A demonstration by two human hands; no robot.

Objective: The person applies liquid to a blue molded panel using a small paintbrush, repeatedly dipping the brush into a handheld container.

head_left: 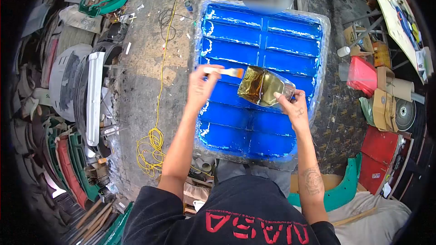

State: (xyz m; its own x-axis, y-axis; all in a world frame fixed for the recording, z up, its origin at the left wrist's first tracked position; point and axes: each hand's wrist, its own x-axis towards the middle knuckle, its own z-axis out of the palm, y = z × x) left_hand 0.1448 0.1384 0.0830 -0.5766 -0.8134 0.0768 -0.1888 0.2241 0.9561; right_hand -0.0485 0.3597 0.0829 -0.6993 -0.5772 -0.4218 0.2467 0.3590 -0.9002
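The grip of the left hand point(202, 84) is closed around a short paintbrush with a white handle and orange bristles point(227, 71). The right hand point(294, 109) grasps the near right edge of a clear, square-sided container holding amber liquid point(261, 86). From my end, the bristles sit just beside the container's left edge; I can't tell whether they touch.

Both are above a glossy blue ribbed panel point(222, 129), rounded at the corners and streaked white along its ridges, with a rough grey border point(324, 63) around it. I can't make out what supports it.

Left of it I see a stained brown-grey floor point(141, 63) crossed by a loosely coiled yellow cord point(154, 143). Farther left, a long white strip point(94, 100) stands against stacked curved panels. Over on the right I have a red plastic bag point(362, 73), an opened brown cardboard box point(385, 109) and a red cabinet-like box point(379, 154). A green curved piece point(347, 190) lies nearer.
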